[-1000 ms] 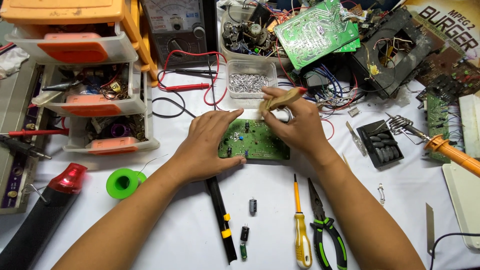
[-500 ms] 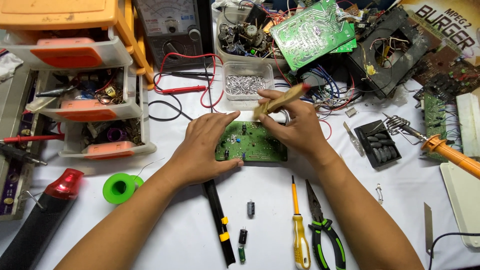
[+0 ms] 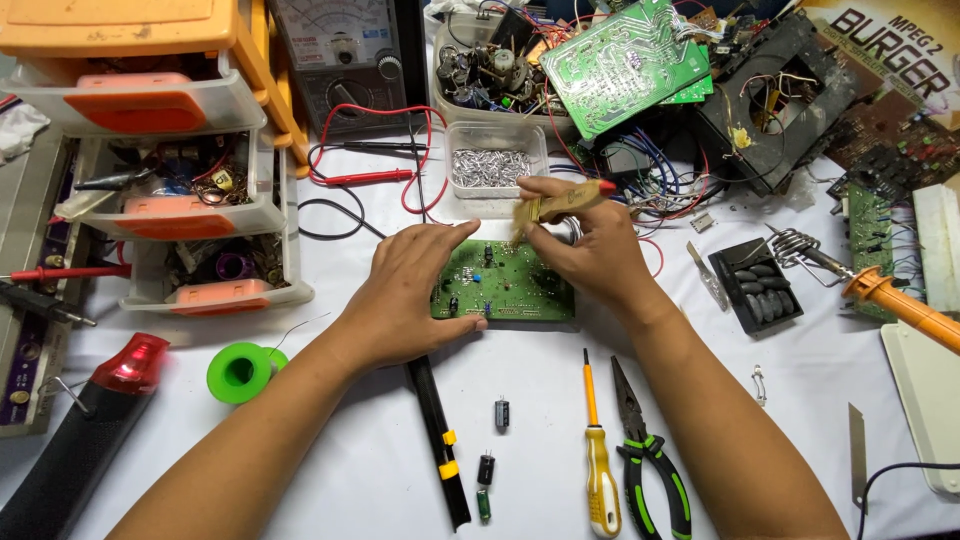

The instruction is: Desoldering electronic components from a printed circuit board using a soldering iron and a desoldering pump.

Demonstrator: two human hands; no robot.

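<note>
Green and flat on the white table, a small circuit board lies between the two hands. The left hand rests half open on its left edge, thumb below and fingers along the top, pinning it down. The right hand is closed around a wooden-handled brush, whose bristles point down at the board's upper middle.

Just beyond the right hand's fingers stands a clear plastic tub holding a heap of small silvery metal parts. Behind that, a larger clear tub is crammed with loose electronic components, and a big green circuit board leans beside it. To the right of the right hand, a black tray holds dark oblong pieces.

Left of the left hand sits a stack of clear drawers with orange fronts, filled with wires and small parts. Near the left wrist lies a green solder spool. Below the right forearm lie a yellow screwdriver and green-handled pliers.
</note>
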